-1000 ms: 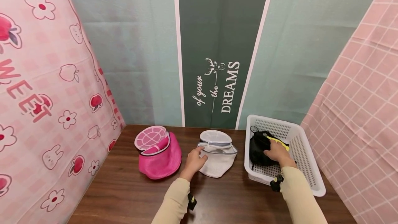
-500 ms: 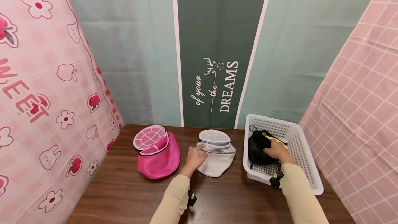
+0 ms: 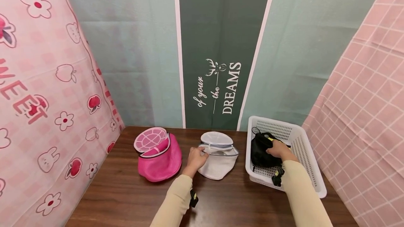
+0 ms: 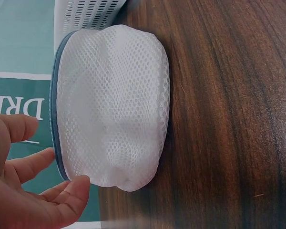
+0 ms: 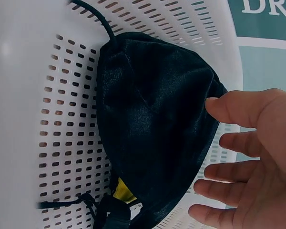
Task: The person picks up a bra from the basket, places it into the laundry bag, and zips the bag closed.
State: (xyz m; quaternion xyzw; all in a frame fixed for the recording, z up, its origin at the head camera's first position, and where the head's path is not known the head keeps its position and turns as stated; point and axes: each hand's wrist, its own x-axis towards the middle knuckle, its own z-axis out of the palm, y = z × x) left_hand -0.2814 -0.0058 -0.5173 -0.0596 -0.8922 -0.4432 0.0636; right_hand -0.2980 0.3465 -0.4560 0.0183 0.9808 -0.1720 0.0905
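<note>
My left hand [image 3: 196,157] is at the left of the rim of a white mesh laundry bag [image 3: 217,165], with fingertips on its grey zip edge. The bag's round lid [image 3: 217,138] is folded back. In the left wrist view the fingers [image 4: 31,164] are spread and the thumb is apart from the mesh. My right hand [image 3: 282,151] reaches into a white plastic basket [image 3: 315,171]. Its thumb tip touches the edge of a black, cup-shaped piece of cloth [image 5: 152,109] with thin straps, while the other fingers extend loosely beside it. Something yellow [image 5: 124,192] shows, partly hidden, under the cloth.
A pink mesh laundry bag [image 3: 161,164] with its lid folded back stands at the left, with pink cloth [image 3: 160,149] inside. The brown wooden table [image 3: 126,192] ends at a printed curtain [image 3: 151,62] behind. Pink cloths hang at both sides.
Less of the yellow patch beside my right hand shows now, and that hand has shifted slightly left in view. My left hand stays at the white bag's rim. The whole scene drifts slightly left.
</note>
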